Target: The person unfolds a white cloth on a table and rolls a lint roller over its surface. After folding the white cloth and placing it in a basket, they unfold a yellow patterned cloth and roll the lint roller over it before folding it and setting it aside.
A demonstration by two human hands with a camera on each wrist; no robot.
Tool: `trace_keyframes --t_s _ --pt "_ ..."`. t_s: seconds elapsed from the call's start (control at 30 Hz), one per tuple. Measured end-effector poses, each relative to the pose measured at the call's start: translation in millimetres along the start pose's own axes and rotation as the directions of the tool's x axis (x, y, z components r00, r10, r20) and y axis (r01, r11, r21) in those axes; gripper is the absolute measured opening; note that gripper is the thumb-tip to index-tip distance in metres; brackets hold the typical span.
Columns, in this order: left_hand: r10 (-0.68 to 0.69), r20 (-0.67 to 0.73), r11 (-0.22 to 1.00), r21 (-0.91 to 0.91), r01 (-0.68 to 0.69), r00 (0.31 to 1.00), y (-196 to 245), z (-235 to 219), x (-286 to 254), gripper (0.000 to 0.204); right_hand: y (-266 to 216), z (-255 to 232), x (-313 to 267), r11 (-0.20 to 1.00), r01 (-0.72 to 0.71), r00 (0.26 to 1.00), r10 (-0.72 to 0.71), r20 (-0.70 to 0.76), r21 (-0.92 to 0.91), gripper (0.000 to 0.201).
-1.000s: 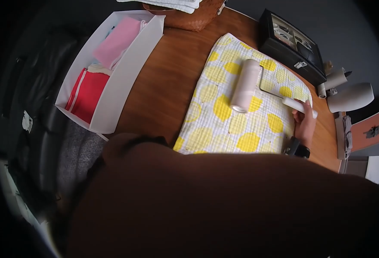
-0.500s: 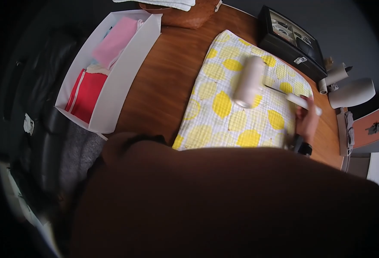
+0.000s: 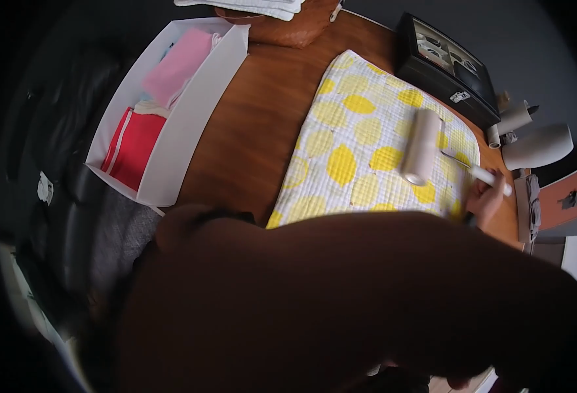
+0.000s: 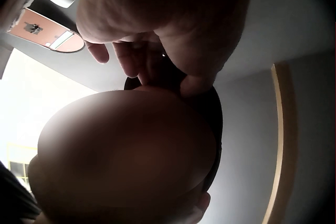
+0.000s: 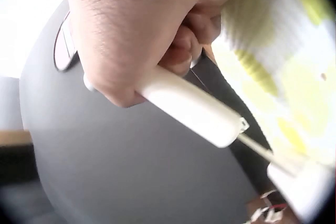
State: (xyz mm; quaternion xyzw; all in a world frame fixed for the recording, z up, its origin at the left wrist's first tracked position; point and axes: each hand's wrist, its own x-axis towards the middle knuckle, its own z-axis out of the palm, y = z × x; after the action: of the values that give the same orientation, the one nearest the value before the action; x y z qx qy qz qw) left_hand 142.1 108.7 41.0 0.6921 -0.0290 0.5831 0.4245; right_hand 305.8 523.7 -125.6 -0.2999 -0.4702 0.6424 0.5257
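My right hand (image 3: 489, 199) grips the white handle (image 3: 491, 180) of a lint roller; the right wrist view shows my fingers (image 5: 181, 50) curled round it. Its pale pink roll (image 3: 422, 147) lies over the right part of a quilted cloth (image 3: 341, 165) with yellow lemons. In the left wrist view my left hand (image 4: 168, 19) hangs from the top, fingers bent down against a large, dim rounded shape (image 4: 128, 150) with a black edge. Whether it holds anything there is hidden. A dark, close shape covers the lower head view and the cloth's near edge.
On the wooden table (image 3: 252, 108) a white bin (image 3: 193, 124) with folded pink and red cloths stands at left. A brown woven bag (image 3: 295, 25) is at the back, a black glass-topped case (image 3: 449, 72) at back right, and a white vase (image 3: 538, 147) at far right.
My right hand and the roller first shift slightly up, then right and down across the cloth. The dark shape at the bottom has changed outline, with a small bright gap near the lower edge.
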Motion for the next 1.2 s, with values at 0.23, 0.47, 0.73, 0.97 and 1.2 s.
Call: trace_keyframes --t_s 0.23,0.47,0.73,0.97,1.2 --pt "0.023 -0.002 1.000 -0.016 -0.023 1.000 -5.2 3.8 2.2 0.038 -0.2 95.6 -59.3 0.963 -0.129 0.976 0.166 0.143 -0.235 0.029" --pt "0.033 -0.020 0.999 -0.004 -0.033 0.999 1.3 3.0 -0.2 0.036 1.7 -28.8 19.0 0.999 -0.028 0.998 0.025 0.065 0.034 0.032" --pt "0.037 -0.023 0.999 -0.012 -0.037 0.999 -1.1 4.6 0.8 0.034 -6.2 99.8 -61.9 0.925 -0.166 0.956 0.236 0.176 -0.341 0.036" --pt "0.040 -0.033 0.999 -0.010 -0.040 0.999 1.5 8.5 -2.8 0.032 6.3 22.9 -8.8 0.990 -0.095 0.992 0.103 0.072 -0.103 0.035" --pt "0.036 -0.037 0.999 -0.008 -0.036 0.999 5.0 10.6 -3.4 0.031 -1.7 -8.9 11.6 0.994 0.035 0.999 -0.036 -0.001 0.108 0.033"
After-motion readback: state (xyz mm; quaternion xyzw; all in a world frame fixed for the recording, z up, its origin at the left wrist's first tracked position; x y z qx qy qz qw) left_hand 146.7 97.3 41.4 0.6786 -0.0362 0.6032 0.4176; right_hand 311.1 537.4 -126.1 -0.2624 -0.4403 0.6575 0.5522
